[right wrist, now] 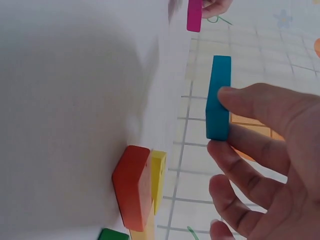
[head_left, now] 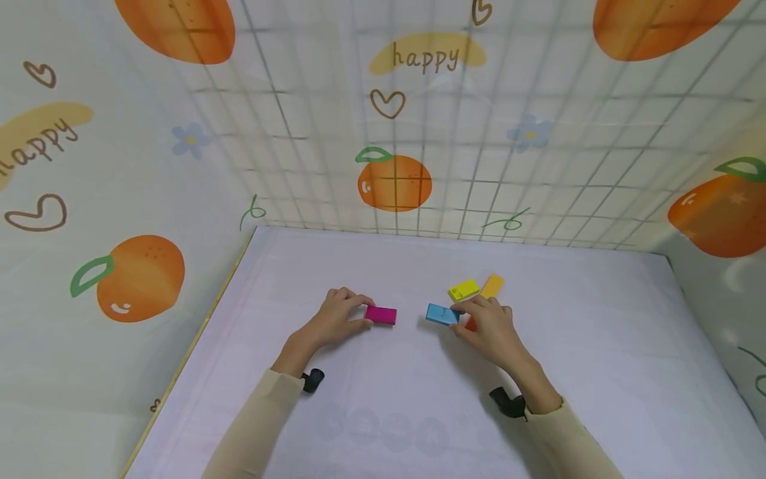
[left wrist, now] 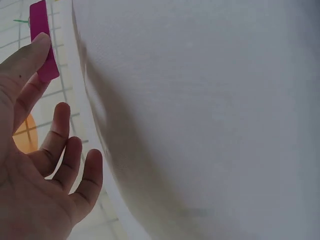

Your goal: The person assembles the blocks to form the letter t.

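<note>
A magenta rectangular block [head_left: 382, 315] is pinched between the thumb and a finger of my left hand [head_left: 338, 318]; the left wrist view shows that block [left wrist: 44, 20] at top left, the other fingers loosely bent. My right hand [head_left: 491, 331] pinches a blue rectangular block [head_left: 439, 314], which looks raised off the table in the right wrist view, where the block [right wrist: 219, 100] is seen edge-on. The two held blocks are apart, facing each other. Behind the right hand lie a yellow block [head_left: 463, 290], an orange-yellow block [head_left: 493, 285] and a red-orange block [head_left: 471, 324], partly hidden by the fingers.
A green block [right wrist: 113, 234] shows at the lower edge of the right wrist view, near the red block [right wrist: 134, 187]. The white table [head_left: 383, 399] meets a patterned cloth wall [head_left: 323, 166] at the back and sides.
</note>
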### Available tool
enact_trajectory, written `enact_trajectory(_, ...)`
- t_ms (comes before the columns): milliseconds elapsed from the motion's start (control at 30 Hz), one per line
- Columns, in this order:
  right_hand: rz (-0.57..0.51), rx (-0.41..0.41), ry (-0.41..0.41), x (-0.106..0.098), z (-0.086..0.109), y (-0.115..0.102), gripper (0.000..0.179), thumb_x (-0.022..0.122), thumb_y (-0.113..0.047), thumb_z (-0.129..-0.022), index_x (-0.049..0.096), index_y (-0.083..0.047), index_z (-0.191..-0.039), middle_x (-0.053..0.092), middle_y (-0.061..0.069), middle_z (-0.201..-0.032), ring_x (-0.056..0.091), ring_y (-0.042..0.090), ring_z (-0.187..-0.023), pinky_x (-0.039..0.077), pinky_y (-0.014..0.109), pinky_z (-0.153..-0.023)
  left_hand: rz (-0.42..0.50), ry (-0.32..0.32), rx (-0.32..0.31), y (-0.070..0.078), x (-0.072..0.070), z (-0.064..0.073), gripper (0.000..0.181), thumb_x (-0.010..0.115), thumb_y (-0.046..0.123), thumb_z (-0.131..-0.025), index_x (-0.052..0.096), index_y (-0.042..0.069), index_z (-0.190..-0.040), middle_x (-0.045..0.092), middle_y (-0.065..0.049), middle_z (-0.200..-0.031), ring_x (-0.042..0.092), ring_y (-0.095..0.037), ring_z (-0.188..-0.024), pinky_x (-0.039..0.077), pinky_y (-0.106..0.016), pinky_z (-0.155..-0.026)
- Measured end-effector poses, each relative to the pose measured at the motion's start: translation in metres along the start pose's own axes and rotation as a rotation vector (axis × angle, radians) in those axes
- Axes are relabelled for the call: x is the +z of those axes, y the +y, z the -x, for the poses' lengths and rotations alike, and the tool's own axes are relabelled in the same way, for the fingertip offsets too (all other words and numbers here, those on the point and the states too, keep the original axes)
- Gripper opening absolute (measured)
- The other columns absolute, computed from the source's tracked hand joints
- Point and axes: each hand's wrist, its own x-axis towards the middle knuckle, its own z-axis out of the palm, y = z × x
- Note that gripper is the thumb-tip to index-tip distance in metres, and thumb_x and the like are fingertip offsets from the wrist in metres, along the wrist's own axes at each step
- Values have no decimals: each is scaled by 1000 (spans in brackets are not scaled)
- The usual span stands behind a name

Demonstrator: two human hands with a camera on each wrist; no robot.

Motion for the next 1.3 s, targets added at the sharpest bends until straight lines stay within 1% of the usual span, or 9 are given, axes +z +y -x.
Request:
enact_trajectory(167, -7, 3, -3, 2, -1, -1, 36, 84, -21, -81, 74, -10, -114, 66, 7, -109, 50, 26, -92, 31, 46, -77, -29, -25, -25, -5, 1, 0, 36, 76, 34, -91, 65, 27, -125, 54, -3, -116, 40, -24, -113, 39, -44, -91)
enact_trajectory(333, -10, -6, -2, 5, -2, -1, 35, 84, -21, -81, 74, -11, -113, 66, 7, -109, 52, 27, -94, 31, 46, -76, -52, -52, -44, -6, 2, 0, 36, 74, 38, -91, 65, 29, -125, 53, -2, -116, 40, -23, -112, 40, -43, -90)
enact_trajectory(633, -24, -32, -9, 10, -3, -3, 32, 83, -20, -82, 75, -12, -111, 68, 5, -109, 53, 26, -91, 31, 47, -75, -81, -51, -43, -5, 4, -1, 36, 75, 39, -90, 65, 28, -123, 54, -2, -112, 43, -24, -108, 38, -44, -89)
enact_trajectory(967, -16, -32, -20, 14, -6, -3, 33, 83, -22, -82, 74, -13, -112, 67, 4, -111, 51, 20, -86, 31, 45, -75, -114, -68, -62, -7, 6, -1, 38, 73, 41, -91, 64, 30, -126, 53, -1, -116, 42, -23, -112, 37, -42, -92)
enact_trajectory(1067, -14, -27, -31, 16, -7, -3, 33, 83, -23, -82, 74, -14, -113, 67, 4, -112, 52, 20, -88, 31, 45, -75, -119, -71, -67, -8, 7, 0, 38, 73, 42, -92, 63, 31, -127, 52, 0, -117, 41, -23, -112, 36, -41, -92)
enact_trajectory(1300, -33, -25, -61, 20, -10, -4, 33, 82, -23, -84, 74, -14, -114, 66, 5, -112, 55, 27, -100, 32, 46, -77, -113, -62, -68, -6, 7, -1, 38, 74, 40, -91, 63, 30, -126, 52, 0, -116, 42, -23, -112, 36, -42, -94)
